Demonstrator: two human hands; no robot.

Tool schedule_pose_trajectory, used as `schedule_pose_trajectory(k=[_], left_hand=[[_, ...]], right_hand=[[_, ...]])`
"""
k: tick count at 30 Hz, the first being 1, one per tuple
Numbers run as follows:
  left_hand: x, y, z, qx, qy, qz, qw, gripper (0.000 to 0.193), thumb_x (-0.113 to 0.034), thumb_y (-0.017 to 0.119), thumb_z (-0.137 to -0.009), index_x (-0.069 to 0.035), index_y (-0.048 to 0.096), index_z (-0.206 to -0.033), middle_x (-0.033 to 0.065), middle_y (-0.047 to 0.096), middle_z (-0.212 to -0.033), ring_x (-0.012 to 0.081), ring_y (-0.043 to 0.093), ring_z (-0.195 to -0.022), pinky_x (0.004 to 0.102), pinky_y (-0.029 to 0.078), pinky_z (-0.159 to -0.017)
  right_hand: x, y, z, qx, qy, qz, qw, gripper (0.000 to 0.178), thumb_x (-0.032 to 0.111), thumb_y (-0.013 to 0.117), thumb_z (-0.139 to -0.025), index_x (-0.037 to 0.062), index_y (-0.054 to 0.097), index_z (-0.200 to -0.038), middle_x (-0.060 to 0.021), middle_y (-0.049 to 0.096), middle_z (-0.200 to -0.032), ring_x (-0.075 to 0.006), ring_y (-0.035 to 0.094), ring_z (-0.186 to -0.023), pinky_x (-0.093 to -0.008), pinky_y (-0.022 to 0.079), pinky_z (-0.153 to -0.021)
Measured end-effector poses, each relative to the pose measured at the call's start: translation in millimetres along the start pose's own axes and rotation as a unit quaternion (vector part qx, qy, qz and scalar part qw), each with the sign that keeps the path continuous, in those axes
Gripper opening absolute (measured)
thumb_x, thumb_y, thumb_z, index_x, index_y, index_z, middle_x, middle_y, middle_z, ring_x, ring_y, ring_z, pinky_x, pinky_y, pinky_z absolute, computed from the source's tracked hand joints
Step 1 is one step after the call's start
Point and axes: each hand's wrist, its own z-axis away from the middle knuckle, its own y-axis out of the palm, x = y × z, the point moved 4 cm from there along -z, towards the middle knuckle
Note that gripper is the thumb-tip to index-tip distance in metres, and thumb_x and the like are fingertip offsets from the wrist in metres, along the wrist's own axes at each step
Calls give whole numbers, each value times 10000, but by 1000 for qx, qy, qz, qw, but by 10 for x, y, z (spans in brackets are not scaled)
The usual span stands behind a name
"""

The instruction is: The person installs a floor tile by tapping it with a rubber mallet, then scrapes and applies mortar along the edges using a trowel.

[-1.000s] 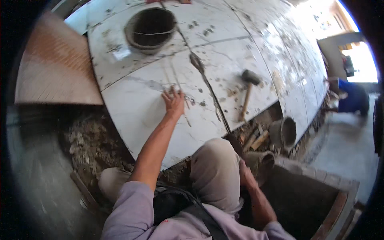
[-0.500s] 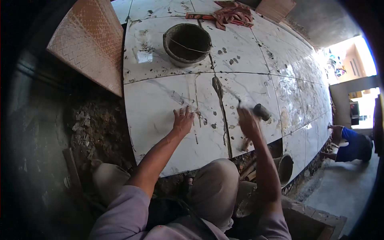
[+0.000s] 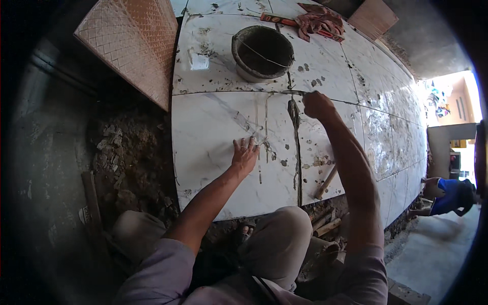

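My left hand (image 3: 244, 155) lies flat with spread fingers on a large white marble floor tile (image 3: 213, 137) smeared with mortar. My right hand (image 3: 317, 104) is closed in a fist at the far end of the dark joint between this tile and the one to its right, its fingers closed at the handle end of a mortar-caked trowel (image 3: 293, 111) lying on the joint. A wooden hammer handle (image 3: 326, 183) shows on the right tile, its head hidden by my right forearm. My bent knee is at the tile's near edge.
A dirty round bucket (image 3: 263, 53) stands on the far tile. A red cloth (image 3: 317, 20) lies behind it. A brown tile (image 3: 132, 48) leans at the upper left above rubble (image 3: 132, 157). Wooden sticks (image 3: 325, 223) lie by my knee. A person in blue (image 3: 452, 195) crouches at far right.
My right hand came up from beside my leg, passed over the hammer and reached the trowel on the joint. My left hand stayed flat on the tile. My head moved forward and left.
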Motion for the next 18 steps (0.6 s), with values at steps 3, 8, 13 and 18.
schedule_pose_trajectory(k=[3, 8, 13, 18], left_hand=[[87, 70, 2, -23, 13, 13, 1000, 898, -336, 825, -625, -173, 389, -1393, 141, 252, -1494, 386, 288, -1343, 650, 244, -1038], [153, 86, 53, -82, 9, 28, 996, 592, -231, 659, -780, -151, 469, -1334, 156, 349, -1437, 397, 319, -1317, 639, 259, -1028], [76, 75, 61, -51, 4, 35, 998, 417, -209, 431, -920, -182, 494, -1331, 119, 333, -1482, 372, 331, -1335, 629, 224, -1056], [83, 43, 50, -110, 28, 52, 992, 447, -163, 544, -841, -135, 515, -1286, 151, 365, -1445, 393, 383, -1286, 635, 265, -1025]], right_hand=[[261, 5, -299, 33, -9, 30, 999, 235, 149, 568, -783, 40, 689, -954, -169, 683, -985, -331, 671, -899, -443, 552, -753], [623, -344, -417, 29, -56, 35, 997, 238, 134, 577, -760, 46, 697, -945, -157, 687, -994, -303, 666, -946, -433, 552, -774], [1013, -482, -516, 110, -66, 91, 988, 211, 110, 568, -760, 47, 695, -916, -129, 692, -987, -292, 661, -964, -423, 551, -775], [886, -583, -442, 61, -105, 48, 991, 188, 111, 558, -788, 17, 677, -900, -190, 669, -1018, -332, 652, -962, -439, 548, -781]])
